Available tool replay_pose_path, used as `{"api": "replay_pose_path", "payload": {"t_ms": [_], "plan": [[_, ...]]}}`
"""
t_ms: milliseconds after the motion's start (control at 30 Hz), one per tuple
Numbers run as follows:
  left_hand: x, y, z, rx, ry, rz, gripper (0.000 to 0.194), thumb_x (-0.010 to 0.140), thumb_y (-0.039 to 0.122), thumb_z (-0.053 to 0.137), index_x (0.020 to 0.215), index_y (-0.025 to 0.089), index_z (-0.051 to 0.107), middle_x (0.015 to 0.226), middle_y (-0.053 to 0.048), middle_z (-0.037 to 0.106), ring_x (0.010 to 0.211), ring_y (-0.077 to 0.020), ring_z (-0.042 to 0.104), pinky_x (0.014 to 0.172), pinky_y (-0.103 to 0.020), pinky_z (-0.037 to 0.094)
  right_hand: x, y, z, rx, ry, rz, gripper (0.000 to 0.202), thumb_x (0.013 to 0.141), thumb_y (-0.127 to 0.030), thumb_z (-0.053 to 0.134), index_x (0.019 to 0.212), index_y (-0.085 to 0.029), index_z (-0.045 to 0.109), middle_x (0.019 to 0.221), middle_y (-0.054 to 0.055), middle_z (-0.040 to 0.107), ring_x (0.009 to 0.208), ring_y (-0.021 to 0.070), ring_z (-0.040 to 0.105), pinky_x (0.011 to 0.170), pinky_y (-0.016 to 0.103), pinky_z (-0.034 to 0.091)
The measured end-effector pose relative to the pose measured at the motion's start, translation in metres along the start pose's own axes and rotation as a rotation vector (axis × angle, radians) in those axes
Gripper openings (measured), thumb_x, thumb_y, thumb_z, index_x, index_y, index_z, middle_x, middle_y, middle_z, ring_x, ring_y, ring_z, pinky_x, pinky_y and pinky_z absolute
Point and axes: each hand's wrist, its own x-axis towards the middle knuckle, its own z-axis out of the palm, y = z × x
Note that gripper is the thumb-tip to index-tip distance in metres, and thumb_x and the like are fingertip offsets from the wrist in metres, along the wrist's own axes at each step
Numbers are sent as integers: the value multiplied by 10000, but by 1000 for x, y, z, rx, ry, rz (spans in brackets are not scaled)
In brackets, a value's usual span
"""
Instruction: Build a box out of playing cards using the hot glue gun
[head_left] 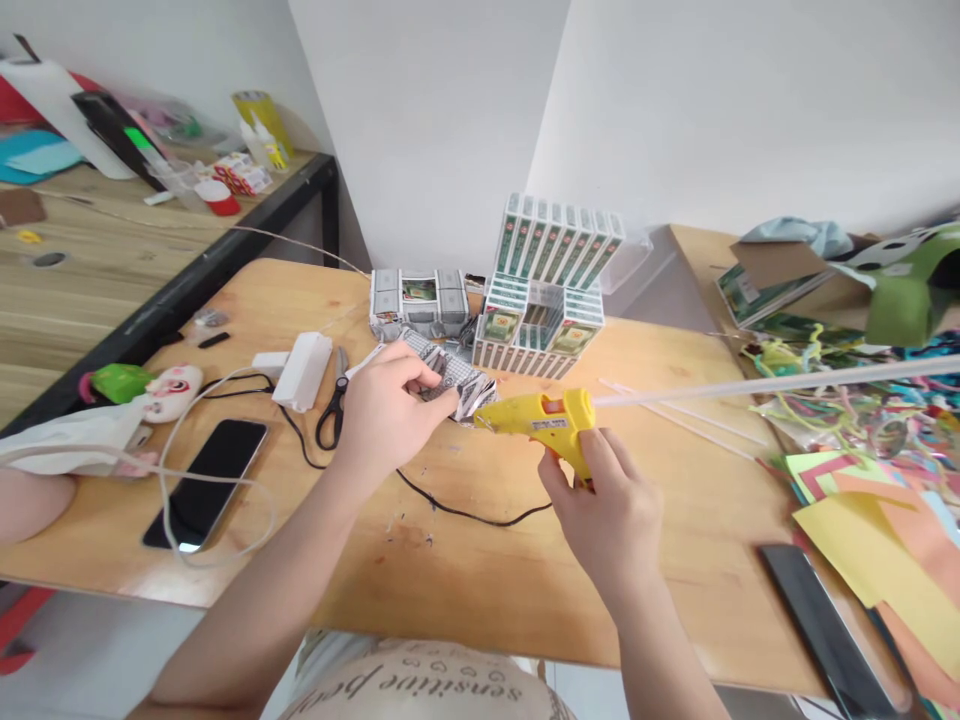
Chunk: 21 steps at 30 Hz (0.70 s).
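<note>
My right hand (pixel 606 500) is wrapped round the handle of a yellow hot glue gun (pixel 536 415), with a long clear glue stick (pixel 757 384) out of its back end. The nozzle points left, close to the end of a grey patterned paper piece (pixel 472 388). My left hand (pixel 397 405) pinches this paper piece, thumb and forefinger close together; the other fingers and part of the paper are hidden. Just behind stand a grey brick-patterned box model (pixel 418 298) and a stack of small white-and-green boxes (pixel 540 325). Black-handled scissors (pixel 332 408) lie beside my left wrist.
A phone (pixel 206 485), a white power adapter (pixel 303 370) and looping cables occupy the table's left side. Two loose glue sticks (pixel 697 420) lie at right. Coloured paper (pixel 885 560) and a black slab-like object (pixel 829 630) sit at the right edge. A wall rises behind.
</note>
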Motion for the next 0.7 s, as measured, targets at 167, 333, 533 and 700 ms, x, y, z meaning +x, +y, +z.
{"api": "replay_pose_path", "payload": {"t_ms": [167, 333, 533, 700], "plan": [[-1, 0, -1, 9, -1, 3, 98, 643, 186, 680, 584, 168, 603, 665, 34, 533, 588, -98, 461, 558, -257, 380, 2, -3, 6, -26, 59, 42, 46, 807, -206, 533, 769, -183, 522, 634, -43, 523, 429, 58, 439, 400, 198, 305], [-1, 1, 0, 17, -12, 8, 99, 653, 198, 668, 586, 171, 601, 668, 32, 541, 599, -102, 475, 563, -256, 380, -2, -4, 0, 8, -5, 38, 86, 801, -204, 531, 726, -195, 490, 624, -51, 500, 414, 55, 395, 404, 195, 306], [5, 5, -13, 32, -60, -2, 107, 641, 206, 665, 571, 166, 595, 673, 32, 544, 593, -96, 475, 563, -251, 369, -7, 3, -10, 99, -25, 217, 280, 792, -318, 594, 666, -219, 363, 565, -69, 450, 420, 62, 427, 432, 180, 340], [24, 9, -44, 14, -399, 80, 97, 614, 220, 695, 570, 172, 622, 696, 35, 564, 615, -95, 502, 570, -243, 365, -3, 10, -12, 86, -53, 464, 373, 733, -460, 645, 678, -238, 350, 501, -72, 467, 434, 103, 459, 454, 207, 357]]}}
